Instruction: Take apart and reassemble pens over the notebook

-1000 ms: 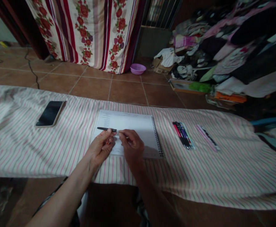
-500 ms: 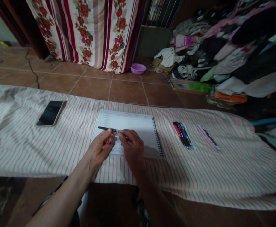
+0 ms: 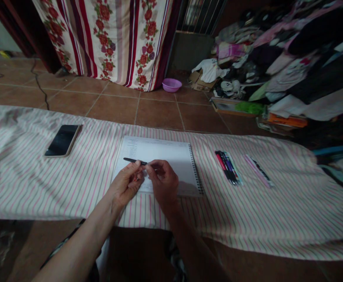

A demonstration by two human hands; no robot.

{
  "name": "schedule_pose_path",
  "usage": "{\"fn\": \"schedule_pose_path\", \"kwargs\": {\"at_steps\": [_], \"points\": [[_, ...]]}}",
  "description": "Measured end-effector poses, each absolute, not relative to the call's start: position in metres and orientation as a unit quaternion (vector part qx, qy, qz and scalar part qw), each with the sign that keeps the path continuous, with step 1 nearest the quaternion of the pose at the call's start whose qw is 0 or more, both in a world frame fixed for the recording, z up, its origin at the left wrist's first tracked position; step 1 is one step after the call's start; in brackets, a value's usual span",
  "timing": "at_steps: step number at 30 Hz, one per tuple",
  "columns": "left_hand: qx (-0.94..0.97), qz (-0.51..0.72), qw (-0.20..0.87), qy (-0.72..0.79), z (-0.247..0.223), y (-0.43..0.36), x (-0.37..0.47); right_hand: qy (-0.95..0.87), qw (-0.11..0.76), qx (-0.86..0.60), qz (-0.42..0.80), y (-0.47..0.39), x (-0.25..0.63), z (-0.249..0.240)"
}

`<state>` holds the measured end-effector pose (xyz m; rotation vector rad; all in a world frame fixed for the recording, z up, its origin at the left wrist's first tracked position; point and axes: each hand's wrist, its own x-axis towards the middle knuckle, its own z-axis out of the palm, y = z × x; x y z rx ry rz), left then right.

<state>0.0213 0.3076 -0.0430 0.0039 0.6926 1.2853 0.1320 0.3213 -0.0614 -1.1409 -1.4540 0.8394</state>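
Note:
A black pen (image 3: 131, 160) is held level over the spiral notebook (image 3: 165, 149), its dark end pointing left. My left hand (image 3: 130, 180) pinches the pen's barrel between thumb and fingers. At the other end, my right hand (image 3: 163, 178) has its fingertips closed on the pen's tip, which they mostly hide. The notebook lies open on the striped cloth, with faint writing along its left and top edges and its black coil on the right side.
To the right lie a bunch of several pens (image 3: 228, 168) and a separate pair of pens (image 3: 258, 170). A phone (image 3: 62, 140) rests at the left on the striped cloth (image 3: 80, 184). Beyond, a purple basin (image 3: 171, 85) stands on the tiled floor.
The pen has shifted slightly right and down with my left hand, and less of it shows between my hands. My right fingers have closed further over its tip.

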Motion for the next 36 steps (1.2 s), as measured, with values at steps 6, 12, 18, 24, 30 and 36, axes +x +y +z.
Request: {"fn": "schedule_pose_path", "kwargs": {"at_steps": [6,12,18,24,30,36], "points": [[-0.060,0.583,0.756,0.292,-0.038,0.307,0.020,-0.593,0.555,-0.473,0.341,0.319,0.133,-0.056],[-0.077,0.582,0.757,0.287,-0.039,0.308,0.016,-0.580,0.589,-0.478,0.298,0.317,0.141,-0.049],[-0.054,0.610,0.740,0.280,-0.046,0.308,0.007,-0.543,0.613,-0.494,0.294,0.321,0.155,-0.038],[-0.072,0.619,0.743,0.244,-0.037,0.303,0.003,-0.380,0.701,-0.457,0.394,0.333,0.162,-0.040],[-0.054,0.628,0.755,0.180,-0.031,0.300,0.002,-0.202,0.718,-0.451,0.490,0.349,0.173,-0.043],[-0.025,0.636,0.761,0.127,-0.029,0.296,0.007,-0.102,0.699,-0.449,0.547,0.354,0.176,-0.046]]}}
